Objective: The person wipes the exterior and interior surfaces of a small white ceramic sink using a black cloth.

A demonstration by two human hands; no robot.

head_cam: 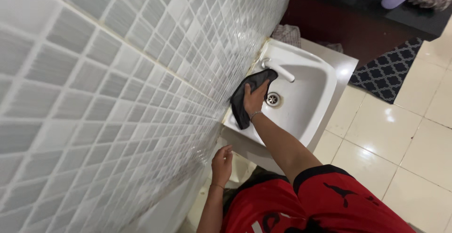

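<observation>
A dark cloth [245, 98] lies pressed against the sink's [310, 115] back rim, where the basin meets the tiled wall [117, 87]. The right hand [254, 100] rests flat on the cloth, fingers spread over it and holding it down, with a thin bracelet at the wrist. The cloth's upper end reaches almost to the white tap [278, 69], and its lower end hangs toward the sink's near corner. The drain [273, 99] sits just beside the hand, inside the bowl. The left hand [221, 163] hangs below the sink, close to the wall, fingers loosely curled and holding nothing. Beyond the sink are a cream tiled floor [376, 138] and a dark patterned mat [387, 70].
</observation>
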